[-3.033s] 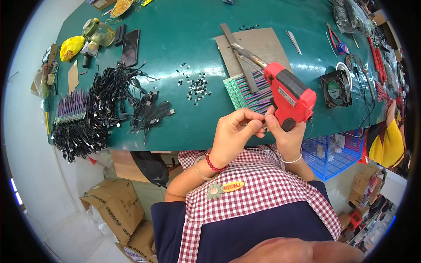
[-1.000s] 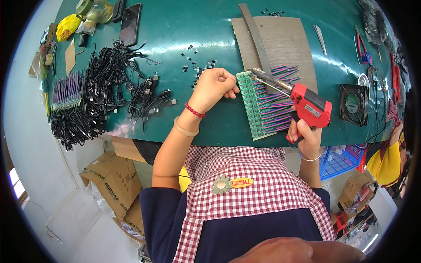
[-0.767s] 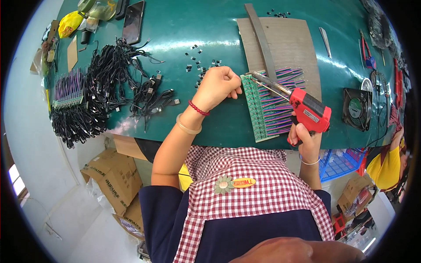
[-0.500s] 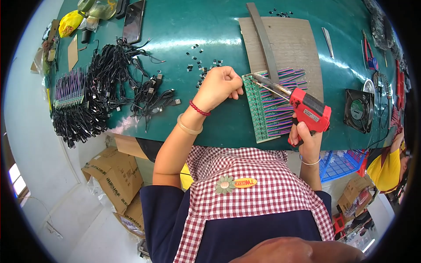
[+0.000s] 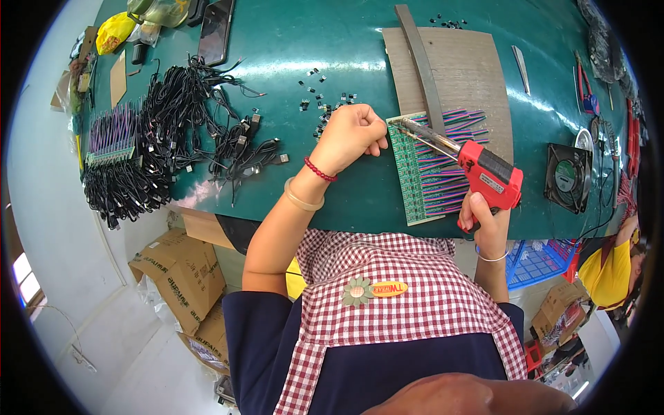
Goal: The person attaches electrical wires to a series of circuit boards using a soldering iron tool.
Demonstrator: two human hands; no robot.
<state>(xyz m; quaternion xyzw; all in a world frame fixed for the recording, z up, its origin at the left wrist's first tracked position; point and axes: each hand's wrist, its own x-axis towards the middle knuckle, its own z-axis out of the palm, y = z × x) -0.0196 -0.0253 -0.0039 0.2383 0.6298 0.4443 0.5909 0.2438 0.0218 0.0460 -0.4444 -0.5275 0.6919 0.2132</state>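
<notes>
My right hand (image 5: pixel 486 220) is wrapped round the grip of a red soldering gun (image 5: pixel 492 174). The gun's long metal tip points left and reaches the upper left corner of a green circuit board panel (image 5: pixel 409 181). Rows of pink, blue and black wires (image 5: pixel 445 188) run rightward from that panel. Just left of the same corner, my left hand (image 5: pixel 354 136) is closed, fingertips pinched together; whatever they hold is hidden. Small black components (image 5: pixel 325 107) lie scattered beyond my left hand. A grey metal bar (image 5: pixel 420 69) rests across a brown board (image 5: pixel 460 69), its near end over the wires.
Bundles of black USB cables (image 5: pixel 181 117) and a finished-looking wired panel (image 5: pixel 111 153) lie at left. A phone (image 5: pixel 216 31) is at the far left. To the right are tweezers (image 5: pixel 521 69), pliers (image 5: pixel 585 90) and a small black fan (image 5: pixel 567 176). A person in yellow (image 5: pixel 612 275) is beyond.
The whole view has shifted slightly, moving the table things a little to the right. Both hands keep nearly the same pose, and the gun's tip stays at the panel's upper left corner.
</notes>
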